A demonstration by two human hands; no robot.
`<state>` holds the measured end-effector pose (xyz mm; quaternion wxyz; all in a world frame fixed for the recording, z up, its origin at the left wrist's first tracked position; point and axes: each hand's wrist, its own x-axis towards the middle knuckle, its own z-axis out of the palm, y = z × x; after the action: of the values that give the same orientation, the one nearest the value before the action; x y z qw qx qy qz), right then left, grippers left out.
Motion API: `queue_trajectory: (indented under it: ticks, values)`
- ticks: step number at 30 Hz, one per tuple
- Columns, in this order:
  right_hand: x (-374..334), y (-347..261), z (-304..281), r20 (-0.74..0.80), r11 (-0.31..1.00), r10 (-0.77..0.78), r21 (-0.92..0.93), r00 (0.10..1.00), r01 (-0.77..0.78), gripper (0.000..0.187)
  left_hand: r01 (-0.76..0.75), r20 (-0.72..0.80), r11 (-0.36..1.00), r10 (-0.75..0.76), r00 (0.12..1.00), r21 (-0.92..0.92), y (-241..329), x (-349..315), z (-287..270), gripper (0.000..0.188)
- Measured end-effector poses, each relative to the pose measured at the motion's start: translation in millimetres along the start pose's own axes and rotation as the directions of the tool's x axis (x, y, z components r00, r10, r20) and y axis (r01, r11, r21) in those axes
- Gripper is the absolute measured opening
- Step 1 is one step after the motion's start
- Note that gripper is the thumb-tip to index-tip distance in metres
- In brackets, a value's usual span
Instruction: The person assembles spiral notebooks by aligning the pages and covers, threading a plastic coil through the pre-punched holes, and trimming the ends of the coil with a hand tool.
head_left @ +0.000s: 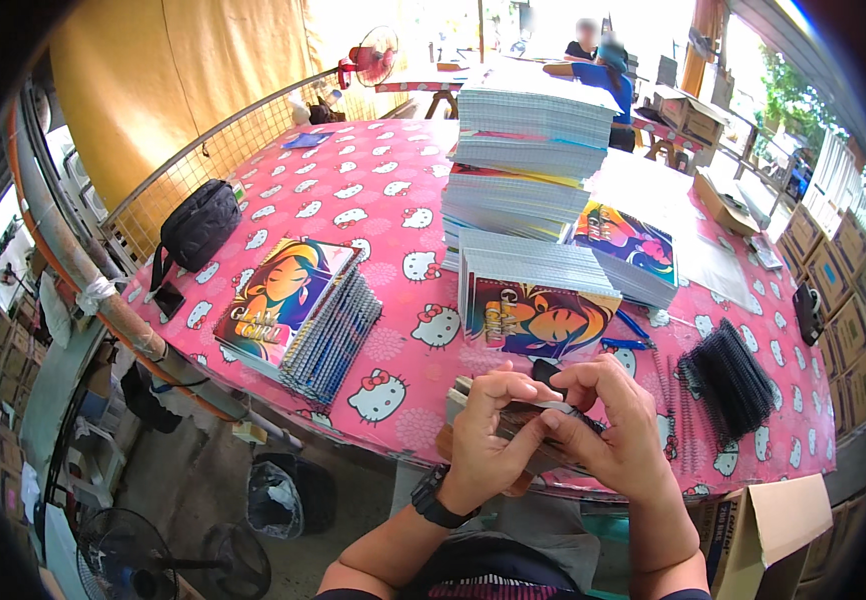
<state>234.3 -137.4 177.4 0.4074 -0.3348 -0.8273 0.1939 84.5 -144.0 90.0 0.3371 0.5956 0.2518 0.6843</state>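
Head view: at 6 o'clock, both hands work a notebook (528,425) at the table's (393,190) near edge. The left hand (483,440) clamps its stack; the right hand (608,430) pinches the top edge, apparently seating a black coil. Coils (728,375) lie at 3 o'clock; finished notebooks (298,305) at 9. Little free room ahead.

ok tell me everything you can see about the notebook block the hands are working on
The notebook block is a thick sheaf of pages, pale at the edges with a darker brownish cover side, seemingly paper and card. It sits at the near edge of the pink patterned table, roughly flat. The left hand grips it from the left; the right hand presses its upper edge, where a black coil binding seems to show. The fingers hide most of it.
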Motion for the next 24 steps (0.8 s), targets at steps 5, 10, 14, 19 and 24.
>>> queue_trajectory:
  ticks: [5,10,14,19,24]
  values:
    - [-1.7,2.7,4.2,-0.090,0.989,-0.108,-0.115,0.990,0.097,0.028,0.025,-0.011,1.000,-0.025,1.000,0.001,-8.1,-1.0,0.9,0.042]
    - [-11.1,4.6,-0.2,-0.309,0.997,-0.028,0.060,0.951,0.049,0.028,-0.074,-0.360,0.959,0.174,0.917,0.275,2.3,10.3,14.2,0.046]
    - [-19.9,10.1,-30.2,-0.647,0.919,0.025,0.314,0.762,0.237,0.047,0.202,-0.233,0.973,-0.223,0.947,-0.110,-21.1,-18.4,-5.9,0.042]
    - [12.6,15.2,-28.6,-0.621,0.898,-0.070,0.302,0.781,0.321,0.064,0.250,-0.502,0.900,-0.041,0.864,0.358,15.7,4.1,-37.7,0.043]
    - [-14.4,38.0,-16.8,0.133,0.998,-0.028,-0.052,0.991,0.035,0.051,0.164,-0.459,0.642,0.323,0.828,0.749,64.4,94.0,-222.6,0.033]
